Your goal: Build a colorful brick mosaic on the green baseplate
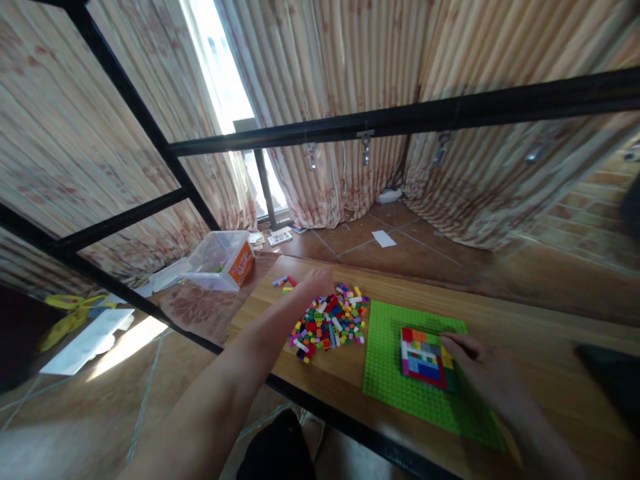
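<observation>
My left hand (317, 281) reaches over the far edge of a heap of small toy building bricks (327, 323) in many colours. Its fingers are smeared by motion, so what they hold, if anything, is hidden. On the right, a green studded baseplate (387, 393) carries a roughly square, multicoloured brick build (423, 360) with red, white, blue and yellow parts. At the right edge of this build, near its yellow bricks, is my right hand (473, 363), fingers curled and pressed together. What sits between those fingertips is too small to make out.
A few bricks (285, 282) lie apart beyond my left forearm. On the floor stands a clear plastic bin (215, 263) with an orange label. A black metal bar (400, 120) crosses above the wooden table (530, 333). A dark flat object (610, 380) lies at right.
</observation>
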